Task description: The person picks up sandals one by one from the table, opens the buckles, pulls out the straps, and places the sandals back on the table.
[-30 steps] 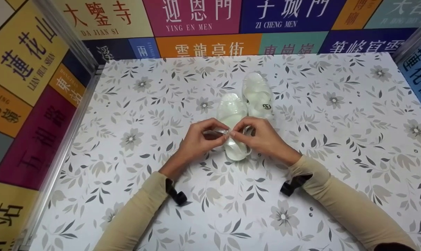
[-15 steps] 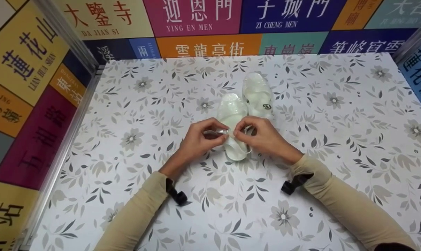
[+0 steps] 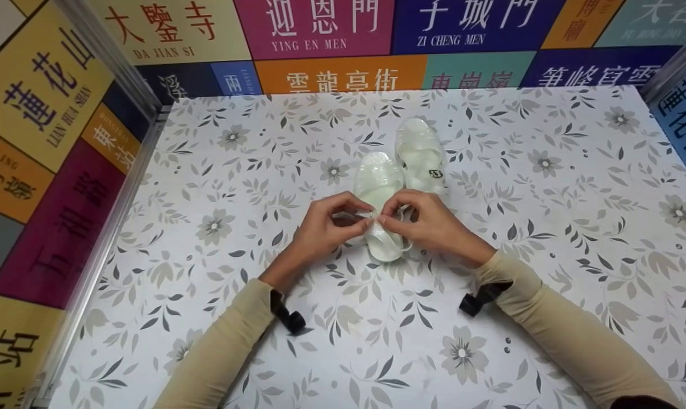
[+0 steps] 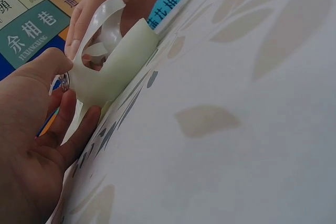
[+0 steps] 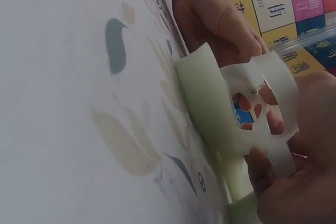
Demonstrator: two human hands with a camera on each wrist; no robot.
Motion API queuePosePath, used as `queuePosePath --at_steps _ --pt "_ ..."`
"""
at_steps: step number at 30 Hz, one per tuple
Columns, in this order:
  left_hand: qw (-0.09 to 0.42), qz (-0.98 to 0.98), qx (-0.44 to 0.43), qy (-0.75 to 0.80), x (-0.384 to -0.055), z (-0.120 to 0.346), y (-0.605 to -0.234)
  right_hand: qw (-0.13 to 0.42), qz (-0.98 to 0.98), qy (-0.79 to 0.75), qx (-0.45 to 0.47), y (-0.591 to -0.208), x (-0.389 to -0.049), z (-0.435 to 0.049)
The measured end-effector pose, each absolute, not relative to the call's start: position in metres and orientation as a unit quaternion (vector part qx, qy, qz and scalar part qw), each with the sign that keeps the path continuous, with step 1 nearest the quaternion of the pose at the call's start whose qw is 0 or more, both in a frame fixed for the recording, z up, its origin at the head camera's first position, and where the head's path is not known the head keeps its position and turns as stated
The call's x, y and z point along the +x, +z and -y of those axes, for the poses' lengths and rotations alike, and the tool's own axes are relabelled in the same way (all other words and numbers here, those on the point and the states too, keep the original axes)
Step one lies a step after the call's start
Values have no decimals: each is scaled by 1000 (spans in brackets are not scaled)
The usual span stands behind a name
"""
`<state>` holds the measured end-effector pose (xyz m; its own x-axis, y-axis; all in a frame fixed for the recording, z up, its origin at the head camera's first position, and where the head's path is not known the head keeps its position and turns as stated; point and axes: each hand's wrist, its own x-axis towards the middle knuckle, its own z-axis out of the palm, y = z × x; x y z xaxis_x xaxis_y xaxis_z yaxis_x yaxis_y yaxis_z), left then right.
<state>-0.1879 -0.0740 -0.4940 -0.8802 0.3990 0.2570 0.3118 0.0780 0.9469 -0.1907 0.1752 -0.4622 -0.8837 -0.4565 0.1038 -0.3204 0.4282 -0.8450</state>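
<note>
Two pale, whitish-green sandals lie on the table in the head view. The nearer sandal (image 3: 380, 173) is between the hands, toe pointing away. At its ankle strap the left hand (image 3: 326, 221) pinches a small metal buckle (image 4: 64, 81) between thumb and fingers. Thumb and forefinger of the right hand (image 3: 425, 221) pinch the strap close beside it, fingertips almost meeting the left ones. Their tips hide the strap's end. In the right wrist view the heel strap (image 5: 283, 90) stands up in a loop. The farther sandal (image 3: 419, 142) sits behind and to the right, a dark mark on its side.
A white tabletop (image 3: 252, 352) with a grey leaf and flower print spreads around the hands. Colourful panels (image 3: 320, 28) with large characters stand along its back and sides. Black wrist straps (image 3: 289, 315) hang under the sleeves.
The right fingertips drew slightly away to the right half a second ago. Now they are back closer to the left fingertips. Sandals and left hand look unmoved.
</note>
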Motion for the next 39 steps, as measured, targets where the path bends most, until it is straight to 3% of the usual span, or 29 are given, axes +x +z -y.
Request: queuePosePath --at_steps 10,39 --pt "38 -731 243 637 -188 74 -495 88 -835 -500 -213 -463 -190 -175" --pt "41 -733 243 634 -188 74 -493 20 -815 -517 -262 -465 -188 -174"
